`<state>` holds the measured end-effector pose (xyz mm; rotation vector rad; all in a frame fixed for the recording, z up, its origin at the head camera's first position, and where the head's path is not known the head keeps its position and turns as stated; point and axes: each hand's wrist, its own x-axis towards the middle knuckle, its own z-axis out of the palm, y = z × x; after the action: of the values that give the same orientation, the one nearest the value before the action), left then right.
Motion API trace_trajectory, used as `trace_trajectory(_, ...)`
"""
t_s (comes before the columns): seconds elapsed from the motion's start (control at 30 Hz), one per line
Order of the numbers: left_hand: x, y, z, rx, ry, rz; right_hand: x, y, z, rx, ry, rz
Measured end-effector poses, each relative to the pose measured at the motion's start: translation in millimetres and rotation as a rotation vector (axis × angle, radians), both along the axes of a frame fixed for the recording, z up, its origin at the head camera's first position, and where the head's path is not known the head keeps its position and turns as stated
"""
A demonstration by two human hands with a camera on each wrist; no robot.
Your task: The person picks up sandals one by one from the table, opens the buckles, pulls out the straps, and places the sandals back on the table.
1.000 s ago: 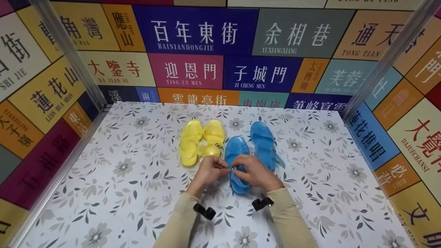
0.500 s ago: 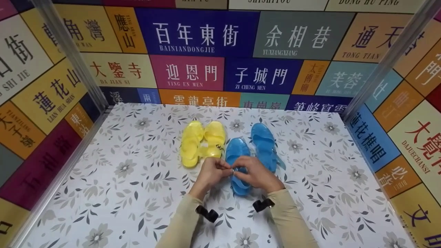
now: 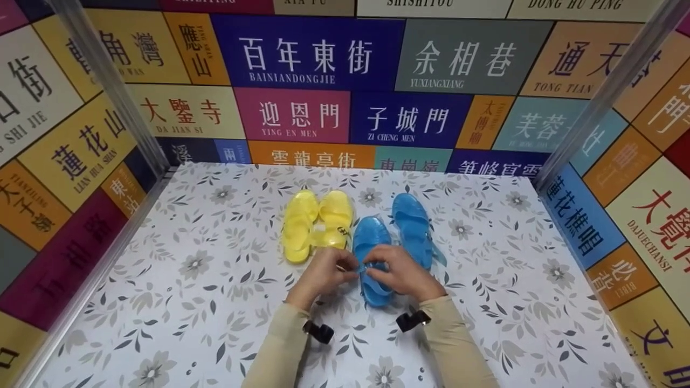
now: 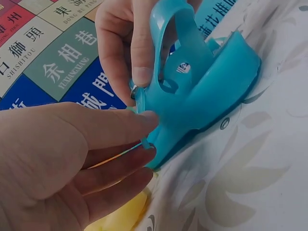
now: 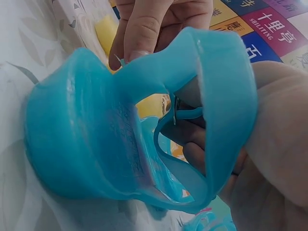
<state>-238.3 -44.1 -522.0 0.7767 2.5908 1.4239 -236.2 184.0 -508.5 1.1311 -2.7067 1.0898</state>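
Note:
A blue jelly sandal [image 3: 372, 231] lies on the flowered surface between my hands, toe pointing away. From its left side, my left hand [image 3: 323, 272] pinches the sandal's thin strap [image 4: 140, 102] between thumb and fingers. My right hand [image 3: 401, 272] reaches over the sandal and grips the strap by the small metal buckle [image 5: 175, 110]; some of its fingers are hidden behind the blue band in the right wrist view. The second blue sandal [image 3: 409, 209] stands just to the right, its side strap hanging loose outward.
A pair of yellow sandals, the left one [image 3: 299, 210] and the right one [image 3: 335, 203], stands beyond my left hand. White flowered sheeting [image 3: 215, 302] covers the surface. Walls of coloured sign panels [image 3: 307, 51] close off the back and both sides.
My left hand has drawn slightly left, away from the right fingertips, still at the strap. My right hand and the sandals stay about where they were.

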Motion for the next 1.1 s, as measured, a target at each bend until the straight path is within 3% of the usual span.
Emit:
trace_trajectory(0.3,-0.1,3.3,-0.4,-0.002,0.034,-0.017,-0.8,-0.5,2.0,0.02,-0.008,-0.01)
trace_trajectory(0.6,1.2,3.3,-1.2,0.019,0.045,0.036,-1.8,2.7,0.1,0.018,-0.017,-0.004)
trace_trajectory(1.1,3.3,5.5,-2.3,0.082,0.016,0.028,-0.5,1.0,-2.4,0.005,-0.07,-0.016)
